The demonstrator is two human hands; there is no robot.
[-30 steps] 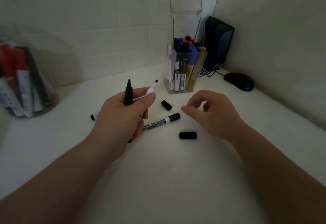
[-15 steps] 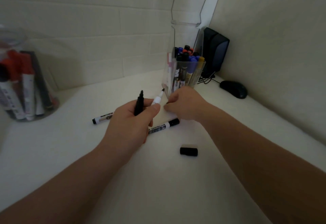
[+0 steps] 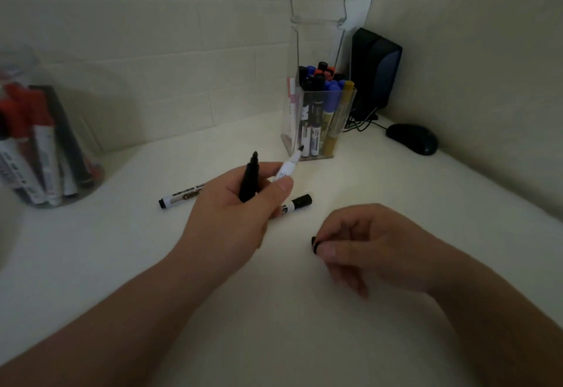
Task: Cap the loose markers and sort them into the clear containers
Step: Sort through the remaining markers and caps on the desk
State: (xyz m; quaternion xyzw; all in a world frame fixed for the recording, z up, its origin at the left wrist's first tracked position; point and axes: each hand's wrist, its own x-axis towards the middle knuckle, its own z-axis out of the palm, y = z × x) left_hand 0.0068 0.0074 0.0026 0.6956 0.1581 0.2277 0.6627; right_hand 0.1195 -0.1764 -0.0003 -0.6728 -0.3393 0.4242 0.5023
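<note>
My left hand [image 3: 240, 213] grips two uncapped markers, tips up: a black marker [image 3: 250, 178] and a white marker [image 3: 288, 166] with a black tip. My right hand [image 3: 368, 246] is low over the table, its thumb and fingers pinching a small black cap [image 3: 314, 245]. Two capped whiteboard markers lie on the table: one [image 3: 182, 196] to the left, one [image 3: 300, 201] partly under my left hand. A square clear container [image 3: 344, 130] at the back holds several markers. A round clear jar [image 3: 88, 170] at the far left holds red and black ones.
A black speaker [image 3: 376, 66] stands in the back corner behind the square container, with cables at its foot. A black mouse [image 3: 412, 138] lies to its right by the wall. White walls close the table at the back and right.
My right hand reached to the cap near the square container, then drew back toward me onto the other cap's spot. The cap near the container is no longer seen. My left hand stayed put.
</note>
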